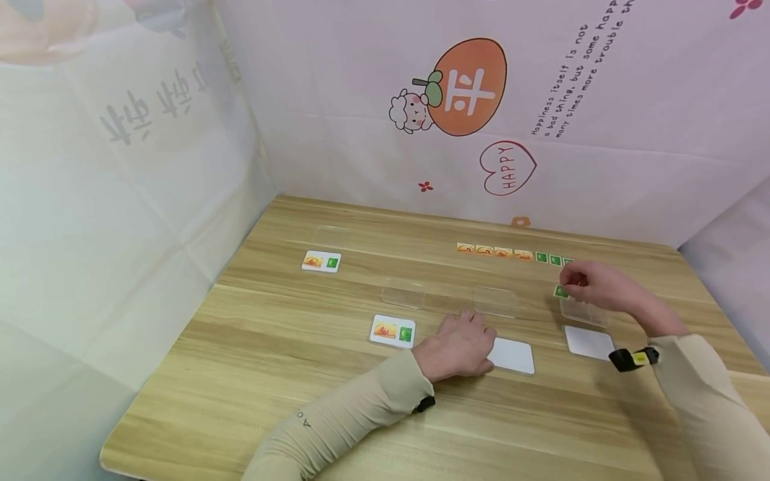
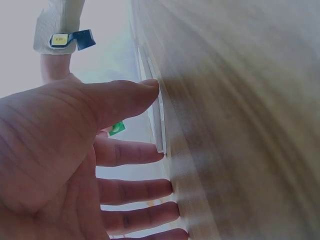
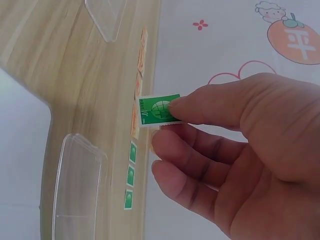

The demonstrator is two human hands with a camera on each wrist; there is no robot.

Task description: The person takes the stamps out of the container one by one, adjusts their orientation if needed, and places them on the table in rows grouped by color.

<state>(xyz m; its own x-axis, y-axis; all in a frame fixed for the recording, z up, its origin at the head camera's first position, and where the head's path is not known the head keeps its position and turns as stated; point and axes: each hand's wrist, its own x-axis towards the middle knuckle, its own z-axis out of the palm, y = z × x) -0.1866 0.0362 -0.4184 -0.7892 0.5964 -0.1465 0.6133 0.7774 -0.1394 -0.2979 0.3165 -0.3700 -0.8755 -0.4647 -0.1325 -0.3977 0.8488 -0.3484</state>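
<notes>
My right hand (image 1: 595, 286) pinches a green postage stamp (image 3: 159, 110) between thumb and forefinger. It hovers over a clear plastic lid (image 1: 585, 311) at the right, behind a blank white card (image 1: 589, 342). My left hand (image 1: 460, 344) rests its fingertips on the tabletop, fingers mostly straight. Its thumb and forefinger touch the edge of another white card (image 1: 512, 355). In the left wrist view this card (image 2: 159, 120) appears edge-on, lying flat. To its left lies a card bearing an orange and a green stamp (image 1: 393, 331).
Loose orange stamps (image 1: 503, 253) and green stamps (image 1: 549, 259) form a row at the back of the wooden table (image 1: 289, 414). Clear lids (image 1: 403, 292) lie behind the cards. A second stamped card (image 1: 321, 261) is at the back left. Printed cloth (image 1: 361, 133) hangs behind.
</notes>
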